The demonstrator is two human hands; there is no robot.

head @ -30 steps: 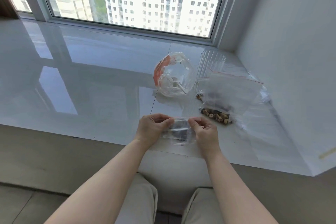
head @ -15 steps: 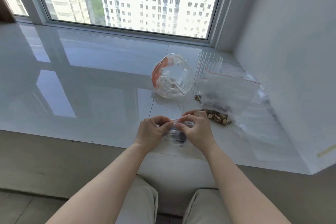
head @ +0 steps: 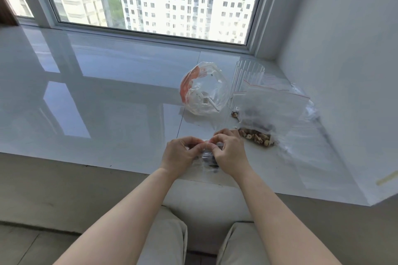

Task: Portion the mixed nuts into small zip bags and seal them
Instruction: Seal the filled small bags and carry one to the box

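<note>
Pinching together, left hand and right hand grip a small clear zip bag holding dark nuts.

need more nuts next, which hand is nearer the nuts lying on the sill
Right. The right hand sits just beside the nuts, nearly touching them; the left hand is farther off, beyond the small bag.

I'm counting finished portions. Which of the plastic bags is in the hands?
The small zip bag pinched between left hand and right hand; the others lie on the sill.
</note>
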